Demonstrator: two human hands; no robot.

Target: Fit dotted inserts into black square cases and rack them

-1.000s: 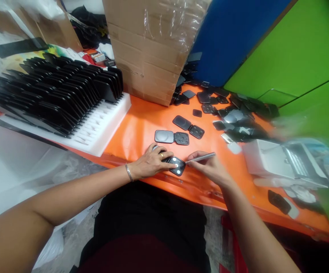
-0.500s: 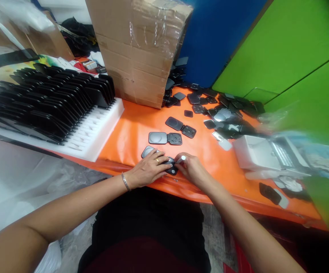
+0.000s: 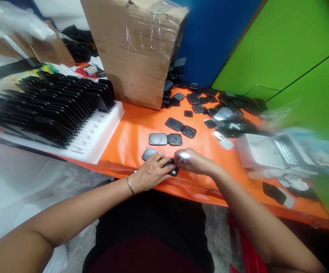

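Note:
A small black camera-lens plate (image 3: 172, 169) lies at the near edge of the orange table (image 3: 133, 132). My left hand (image 3: 151, 172), with a ring and a bracelet, presses down on it with bent fingers. My right hand (image 3: 194, 162) is closed around a thin silver tool (image 3: 183, 156), held upright with its tip on the plate. A grey oval part (image 3: 150, 152) joined to the plate peeks out beyond my left fingers.
Two similar paired parts (image 3: 166, 139) (image 3: 180, 127) lie just beyond. A white foam rack (image 3: 96, 129) of black covers stands left, a taped cardboard box (image 3: 136, 49) behind. A heap of dark parts (image 3: 224, 110) and a white tray (image 3: 269, 153) sit right.
My right hand swung the silver tool from lying flat to upright and closed in on the plate. The left hand stayed pressed on it. The view shifted slightly.

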